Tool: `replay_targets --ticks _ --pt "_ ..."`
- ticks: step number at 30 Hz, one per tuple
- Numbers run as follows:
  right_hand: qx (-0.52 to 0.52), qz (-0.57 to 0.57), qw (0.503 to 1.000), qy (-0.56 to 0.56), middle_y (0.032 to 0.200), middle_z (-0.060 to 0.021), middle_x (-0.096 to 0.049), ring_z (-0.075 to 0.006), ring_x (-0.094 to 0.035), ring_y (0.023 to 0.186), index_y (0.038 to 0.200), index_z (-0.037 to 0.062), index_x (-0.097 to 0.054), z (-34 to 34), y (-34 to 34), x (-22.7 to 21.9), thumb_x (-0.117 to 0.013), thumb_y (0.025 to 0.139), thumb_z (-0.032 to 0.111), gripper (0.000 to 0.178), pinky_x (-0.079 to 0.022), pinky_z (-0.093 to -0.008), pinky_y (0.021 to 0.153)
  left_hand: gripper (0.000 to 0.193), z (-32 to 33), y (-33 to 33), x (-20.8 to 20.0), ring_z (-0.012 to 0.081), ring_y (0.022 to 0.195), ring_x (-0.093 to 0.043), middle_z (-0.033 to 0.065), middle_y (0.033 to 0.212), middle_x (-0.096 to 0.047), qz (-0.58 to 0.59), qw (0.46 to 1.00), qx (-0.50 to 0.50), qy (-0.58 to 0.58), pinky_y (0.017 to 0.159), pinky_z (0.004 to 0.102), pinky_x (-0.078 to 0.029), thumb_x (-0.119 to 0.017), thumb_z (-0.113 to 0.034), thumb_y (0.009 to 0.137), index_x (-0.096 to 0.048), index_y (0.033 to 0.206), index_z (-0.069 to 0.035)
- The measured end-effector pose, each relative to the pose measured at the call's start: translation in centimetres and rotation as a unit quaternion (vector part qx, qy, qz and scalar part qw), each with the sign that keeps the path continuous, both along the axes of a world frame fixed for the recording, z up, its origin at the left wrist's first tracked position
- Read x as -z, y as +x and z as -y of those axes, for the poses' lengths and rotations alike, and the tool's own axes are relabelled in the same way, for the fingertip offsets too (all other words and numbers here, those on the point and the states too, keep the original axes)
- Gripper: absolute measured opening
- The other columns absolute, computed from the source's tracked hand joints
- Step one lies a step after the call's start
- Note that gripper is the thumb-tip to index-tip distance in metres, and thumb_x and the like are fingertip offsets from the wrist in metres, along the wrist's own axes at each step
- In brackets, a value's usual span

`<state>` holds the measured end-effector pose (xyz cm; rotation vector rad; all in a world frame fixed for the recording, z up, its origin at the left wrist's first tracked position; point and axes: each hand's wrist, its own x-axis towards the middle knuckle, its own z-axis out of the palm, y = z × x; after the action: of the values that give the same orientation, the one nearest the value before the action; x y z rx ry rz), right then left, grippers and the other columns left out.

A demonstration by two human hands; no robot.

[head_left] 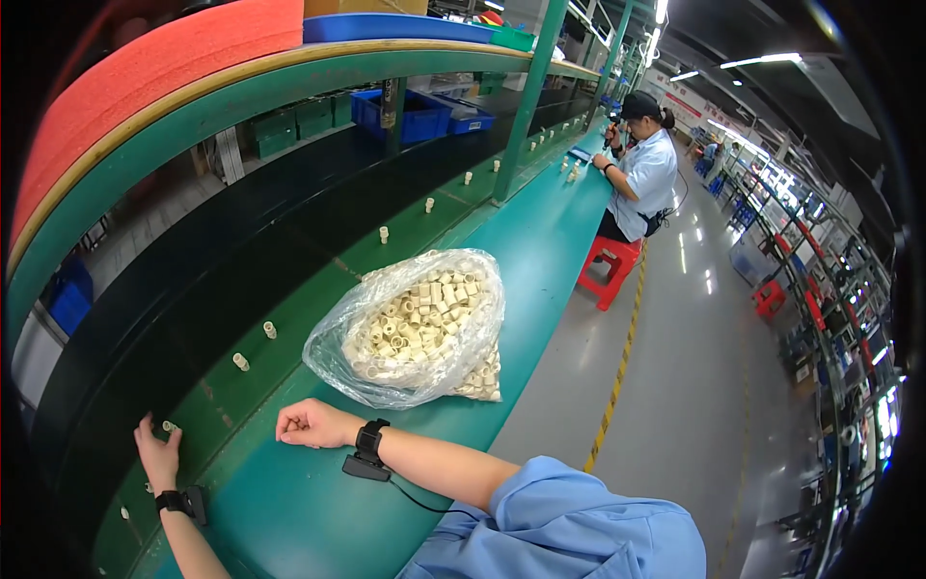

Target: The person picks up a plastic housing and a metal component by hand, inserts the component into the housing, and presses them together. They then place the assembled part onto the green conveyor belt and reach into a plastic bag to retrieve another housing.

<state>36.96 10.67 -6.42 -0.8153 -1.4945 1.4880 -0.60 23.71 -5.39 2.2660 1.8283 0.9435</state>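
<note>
My left hand [157,454] reaches over the dark green strip on the left, its thumb and fingers apart. A small cream plastic fitting [170,427] is at the thumb tip, between thumb and fingers; whether they touch it is hard to tell. My right hand [313,424] is closed above the green bench top, fingers curled in; anything inside is hidden. Just beyond it, a clear plastic bag [333,338] lies open, heaped with cream plastic fittings [424,314]. Both wrists wear black straps with small devices.
Single fittings [240,362] stand spaced along the strip beside a black conveyor belt [174,309]. A green post [531,106] and an overhead shelf [367,63] border the bench. Farther along, a co-worker [644,174] sits on a red stool [610,270]. Blue bins [415,121] stand behind the belt.
</note>
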Motion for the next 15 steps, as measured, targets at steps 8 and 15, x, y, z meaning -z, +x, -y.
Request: replay_targets --ticks 8,15 --pt "0.0 -0.003 1.0 0.02 0.068 0.0058 -0.055 -0.0006 -0.047 0.06 0.091 0.0032 -0.064 1.4 -0.5 -1.0 -0.065 0.089 0.008 0.005 -0.038 -0.0188 0.054 0.055 5.6 -5.9 -2.3 0.0383 0.109 -0.054 0.0191 0.115 -0.054 -0.122 0.982 -0.124 0.073 0.095 0.0439 -0.045 -0.075 -0.014 0.078 -0.052 0.128 -0.007" --pt "-0.007 -0.002 1.0 0.015 0.07 0.0061 -0.055 -0.0007 -0.046 0.063 0.092 0.003 -0.065 3.0 -2.6 -2.0 -0.066 0.089 0.007 0.005 -0.038 -0.0186 0.057 0.037 5.8 -11.3 1.7 0.0355 0.097 -0.057 0.0182 0.105 -0.056 -0.049 0.995 -0.083 0.024 0.084 0.0401 -0.049 -0.071 -0.006 0.079 -0.057 0.113 -0.006"
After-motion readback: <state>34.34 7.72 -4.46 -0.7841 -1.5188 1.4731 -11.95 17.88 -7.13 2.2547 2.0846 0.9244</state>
